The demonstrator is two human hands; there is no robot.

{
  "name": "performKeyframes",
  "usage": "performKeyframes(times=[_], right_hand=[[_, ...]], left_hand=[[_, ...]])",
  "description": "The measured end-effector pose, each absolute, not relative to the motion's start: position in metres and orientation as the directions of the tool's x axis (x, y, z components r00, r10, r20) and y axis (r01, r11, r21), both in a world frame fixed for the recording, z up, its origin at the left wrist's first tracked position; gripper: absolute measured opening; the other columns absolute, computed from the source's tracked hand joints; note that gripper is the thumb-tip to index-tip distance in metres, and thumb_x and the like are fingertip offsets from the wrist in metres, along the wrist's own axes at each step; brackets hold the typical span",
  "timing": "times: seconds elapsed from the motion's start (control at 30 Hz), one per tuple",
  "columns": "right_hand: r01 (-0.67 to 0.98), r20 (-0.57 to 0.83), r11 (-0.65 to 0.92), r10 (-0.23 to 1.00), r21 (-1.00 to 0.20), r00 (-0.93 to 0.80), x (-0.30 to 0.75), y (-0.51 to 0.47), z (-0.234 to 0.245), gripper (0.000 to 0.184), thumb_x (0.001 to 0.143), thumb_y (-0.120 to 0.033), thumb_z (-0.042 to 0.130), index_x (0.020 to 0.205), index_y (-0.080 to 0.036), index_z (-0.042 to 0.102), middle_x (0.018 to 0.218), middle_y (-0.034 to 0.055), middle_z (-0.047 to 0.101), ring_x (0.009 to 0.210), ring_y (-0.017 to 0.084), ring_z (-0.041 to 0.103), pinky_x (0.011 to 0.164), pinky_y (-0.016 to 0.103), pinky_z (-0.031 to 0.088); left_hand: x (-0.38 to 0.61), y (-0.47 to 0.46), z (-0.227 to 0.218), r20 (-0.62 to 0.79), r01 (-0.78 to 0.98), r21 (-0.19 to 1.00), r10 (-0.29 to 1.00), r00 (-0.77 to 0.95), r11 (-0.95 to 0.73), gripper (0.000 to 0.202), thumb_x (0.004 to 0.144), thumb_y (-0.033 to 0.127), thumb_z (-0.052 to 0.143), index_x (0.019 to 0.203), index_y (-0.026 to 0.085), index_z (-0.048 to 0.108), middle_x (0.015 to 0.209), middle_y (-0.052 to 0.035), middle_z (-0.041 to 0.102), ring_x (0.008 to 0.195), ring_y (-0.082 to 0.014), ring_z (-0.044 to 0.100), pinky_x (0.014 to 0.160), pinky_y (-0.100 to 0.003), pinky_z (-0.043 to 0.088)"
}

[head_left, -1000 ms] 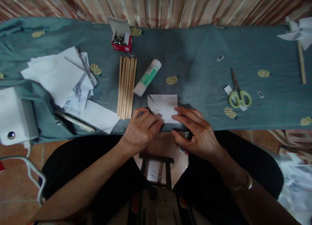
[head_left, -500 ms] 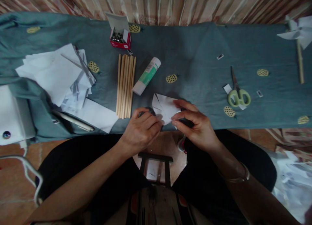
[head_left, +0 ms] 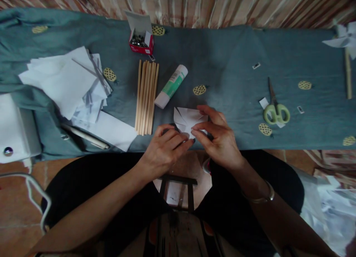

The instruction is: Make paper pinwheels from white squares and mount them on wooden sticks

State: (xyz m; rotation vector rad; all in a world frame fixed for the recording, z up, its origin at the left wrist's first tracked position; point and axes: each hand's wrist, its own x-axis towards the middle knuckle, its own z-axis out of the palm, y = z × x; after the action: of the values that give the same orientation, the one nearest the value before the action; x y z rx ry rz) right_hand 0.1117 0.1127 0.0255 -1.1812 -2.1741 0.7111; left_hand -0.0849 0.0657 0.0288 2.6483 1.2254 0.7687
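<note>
A small white cut paper square (head_left: 187, 118) lies near the front edge of a teal cloth (head_left: 228, 56). My left hand (head_left: 164, 149) is curled with its fingertips pressed on the paper's near left corner. My right hand (head_left: 218, 138) pinches the paper's right part between thumb and fingers, bending a flap toward the middle. The two hands nearly touch at their fingertips. Part of the paper is hidden beneath them.
Several wooden sticks (head_left: 146, 96) and a glue stick (head_left: 171, 86) lie just left of the paper. A red box of pins (head_left: 140, 42) stands behind. White paper sheets (head_left: 69, 82) are at left, green scissors (head_left: 275, 110) at right, a paper pinwheel (head_left: 345, 42) far right.
My right hand has lifted from lying flat on the paper and now pinches a flap, drawing it left toward the centre. My left hand stayed at the paper's near left corner.
</note>
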Motion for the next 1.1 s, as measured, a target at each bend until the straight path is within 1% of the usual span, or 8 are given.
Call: performKeyframes(times=[0.1,0.23,0.37,0.5,0.7,0.87,0.97,1.1], right_hand=[[0.573,0.231,0.492,0.853,-0.656,-0.468,0.1105,0.1134,0.024,0.01,0.089,-0.023,0.06,0.085,-0.026,0.068,0.135,0.0038,0.057,0.12,0.024,0.056,0.102,0.047,0.049],[0.58,0.246,0.503,0.85,-0.641,-0.465,0.11,0.114,0.0227,0.007,0.088,-0.024,0.062,0.084,-0.023,0.067,0.134,0.008,0.057,0.121,0.026,0.056,0.102,0.047,0.048],[0.593,0.244,0.505,0.851,-0.628,-0.466,0.1096,0.1139,0.0219,0.008,0.089,-0.025,0.061,0.083,-0.024,0.067,0.135,0.006,0.057,0.12,0.026,0.056,0.101,0.046,0.048],[0.611,0.23,0.48,0.866,-0.629,-0.443,0.1093,0.1132,0.0202,0.007,0.089,-0.027,0.061,0.084,-0.026,0.066,0.137,0.0035,0.056,0.122,0.026,0.054,0.101,0.047,0.048],[0.616,0.206,0.454,0.878,-0.644,-0.432,0.1095,0.1134,0.0201,0.008,0.087,-0.029,0.064,0.083,-0.023,0.066,0.136,0.0083,0.058,0.122,0.029,0.055,0.102,0.049,0.047],[0.623,0.193,0.444,0.882,-0.644,-0.429,0.1096,0.1139,0.021,0.008,0.087,-0.031,0.065,0.084,-0.024,0.066,0.135,0.0068,0.058,0.123,0.028,0.055,0.102,0.048,0.047],[0.616,0.199,0.455,0.876,-0.643,-0.44,0.1099,0.1142,0.0207,0.01,0.087,-0.032,0.065,0.084,-0.023,0.066,0.135,0.0083,0.058,0.123,0.029,0.055,0.102,0.047,0.046],[0.608,0.194,0.459,0.871,-0.647,-0.451,0.1102,0.1145,0.0206,0.01,0.088,-0.031,0.064,0.085,-0.022,0.067,0.137,0.0088,0.057,0.123,0.029,0.055,0.102,0.048,0.046]], left_hand=[[-0.086,0.0645,0.028,0.39,0.671,0.317,0.737,0.552,-0.67,0.019,0.097,0.015,0.051,0.111,0.018,0.063,0.106,-0.0029,0.074,0.09,-0.0171,0.064,0.093,-0.04,0.045],[-0.0858,0.0637,0.0277,0.372,0.673,0.319,0.741,0.559,-0.668,0.02,0.097,0.015,0.05,0.112,0.017,0.063,0.109,-0.0028,0.074,0.092,-0.0171,0.063,0.094,-0.04,0.044],[-0.0853,0.0637,0.0271,0.388,0.669,0.319,0.737,0.554,-0.671,0.019,0.097,0.015,0.051,0.112,0.015,0.063,0.107,-0.0031,0.074,0.091,-0.0174,0.062,0.093,-0.04,0.044],[-0.0851,0.0636,0.0254,0.389,0.674,0.321,0.742,0.547,-0.665,0.018,0.097,0.017,0.052,0.111,0.017,0.063,0.107,-0.0026,0.074,0.091,-0.017,0.061,0.094,-0.04,0.043],[-0.0851,0.0633,0.0245,0.396,0.674,0.317,0.739,0.545,-0.667,0.018,0.096,0.015,0.053,0.112,0.015,0.062,0.107,-0.0029,0.074,0.091,-0.017,0.061,0.096,-0.04,0.042],[-0.0847,0.0626,0.026,0.384,0.681,0.325,0.749,0.54,-0.657,0.017,0.097,0.017,0.053,0.112,0.016,0.062,0.108,-0.0018,0.074,0.093,-0.0162,0.062,0.097,-0.039,0.043],[-0.0844,0.0619,0.0269,0.361,0.685,0.329,0.757,0.545,-0.65,0.018,0.099,0.017,0.05,0.112,0.019,0.062,0.109,-0.0008,0.074,0.096,-0.0157,0.063,0.099,-0.039,0.043],[-0.0837,0.0613,0.0266,0.375,0.676,0.334,0.751,0.544,-0.657,0.017,0.098,0.017,0.051,0.111,0.016,0.062,0.109,-0.0013,0.074,0.096,-0.0159,0.063,0.1,-0.04,0.042]])
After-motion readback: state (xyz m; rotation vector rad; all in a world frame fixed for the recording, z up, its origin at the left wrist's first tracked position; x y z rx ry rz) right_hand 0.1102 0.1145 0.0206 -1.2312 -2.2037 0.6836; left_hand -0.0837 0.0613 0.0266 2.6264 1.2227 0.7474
